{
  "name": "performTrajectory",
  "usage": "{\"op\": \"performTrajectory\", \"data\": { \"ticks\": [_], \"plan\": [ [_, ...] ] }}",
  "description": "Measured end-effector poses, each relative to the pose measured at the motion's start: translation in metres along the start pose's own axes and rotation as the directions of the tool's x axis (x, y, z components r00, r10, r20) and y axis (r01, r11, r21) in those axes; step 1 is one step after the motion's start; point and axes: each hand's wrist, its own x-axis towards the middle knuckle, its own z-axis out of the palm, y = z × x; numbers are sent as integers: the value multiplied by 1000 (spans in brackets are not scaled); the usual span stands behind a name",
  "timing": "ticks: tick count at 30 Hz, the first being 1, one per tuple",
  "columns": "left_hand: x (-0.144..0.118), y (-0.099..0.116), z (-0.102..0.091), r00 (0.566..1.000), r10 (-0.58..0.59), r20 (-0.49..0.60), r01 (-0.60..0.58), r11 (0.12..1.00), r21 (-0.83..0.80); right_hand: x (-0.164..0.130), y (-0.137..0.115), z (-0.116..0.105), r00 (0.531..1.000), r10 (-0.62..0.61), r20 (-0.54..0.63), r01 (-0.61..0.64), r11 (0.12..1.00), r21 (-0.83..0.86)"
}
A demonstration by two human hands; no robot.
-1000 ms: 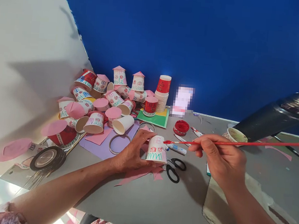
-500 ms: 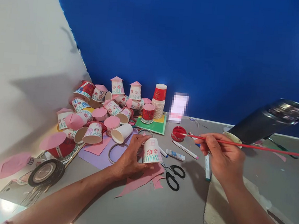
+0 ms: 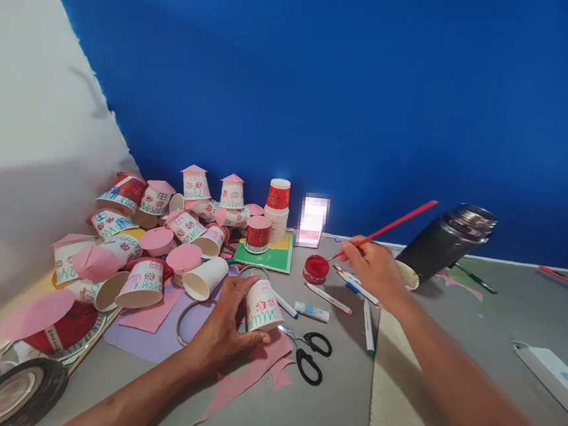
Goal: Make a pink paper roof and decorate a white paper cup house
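Observation:
My left hand (image 3: 221, 330) grips an upturned white paper cup (image 3: 262, 306) drawn with red flowers and green grass, resting on pink paper scraps (image 3: 250, 376) on the grey table (image 3: 316, 415). My right hand (image 3: 373, 270) holds a long red paintbrush (image 3: 392, 226), its tip dipped toward a small round pot of red paint (image 3: 315, 269). The brush handle points up and to the right. Black scissors (image 3: 309, 351) lie just right of the cup.
A heap of decorated cups with pink cone roofs (image 3: 163, 229) fills the left back. A stack of cups (image 3: 277, 212) stands by the blue wall. Markers (image 3: 356, 292), a glue stick (image 3: 311, 311), a black flask (image 3: 448, 244), tape rolls (image 3: 14, 395), a cloth (image 3: 397, 395) and a power strip (image 3: 552, 379) lie around.
My right hand swung the brush away from the cup and over to the red paint pot, handle tilting upward. The left hand kept hold of the cup. The camera view lifted and shifted.

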Motion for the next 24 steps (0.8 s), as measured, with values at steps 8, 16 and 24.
{"op": "performTrajectory", "data": {
  "ticks": [8, 16, 24],
  "plan": [
    [1, -3, -1, 1000, 21, -21, -21, 1000, -3, 28, 23, 33, 969, 193, 156, -193, 981, -17],
    [1, -9, 1, 1000, -9, -23, 9, 1000, -5, 26, 45, 36, 888, 369, 276, -395, 918, 43],
    [3, 1, -1, 999, 1, -32, 1, 998, 61, -5, 34, 25, 861, 332, 386, -295, 943, -155]
  ]
}}
